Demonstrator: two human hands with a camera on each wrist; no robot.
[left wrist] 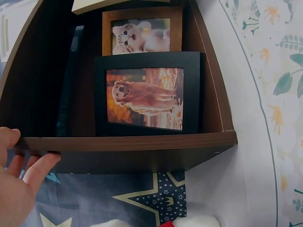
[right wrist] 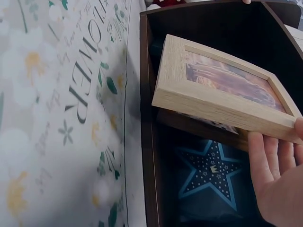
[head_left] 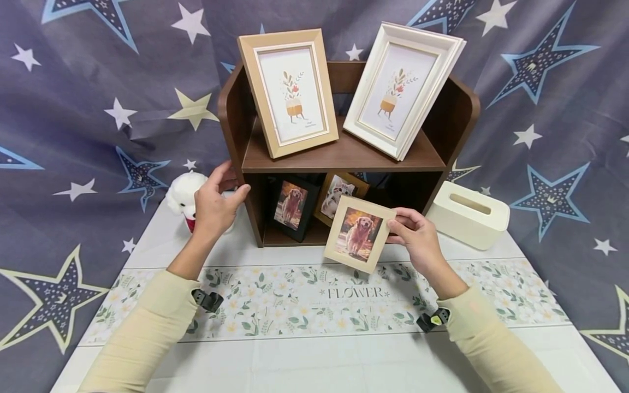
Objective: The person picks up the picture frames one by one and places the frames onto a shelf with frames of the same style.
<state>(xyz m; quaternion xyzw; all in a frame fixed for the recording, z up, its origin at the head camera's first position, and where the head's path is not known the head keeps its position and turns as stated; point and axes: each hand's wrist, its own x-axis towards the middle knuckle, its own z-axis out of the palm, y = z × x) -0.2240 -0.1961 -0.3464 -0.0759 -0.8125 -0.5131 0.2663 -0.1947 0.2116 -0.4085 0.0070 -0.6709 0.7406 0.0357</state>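
Right hand [head_left: 417,237] fingers pinch light frame [head_left: 358,233] edge | left hand [head_left: 213,202] fingers grip shelf [head_left: 344,155] side

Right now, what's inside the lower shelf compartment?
A black frame with a dog photo stands in front; a brown frame with a cat photo stands behind it. The light wood frame, held by the right hand, hides the compartment's right part.

Pale wood frame [head_left: 360,233], dark brown shelf [head_left: 344,155].
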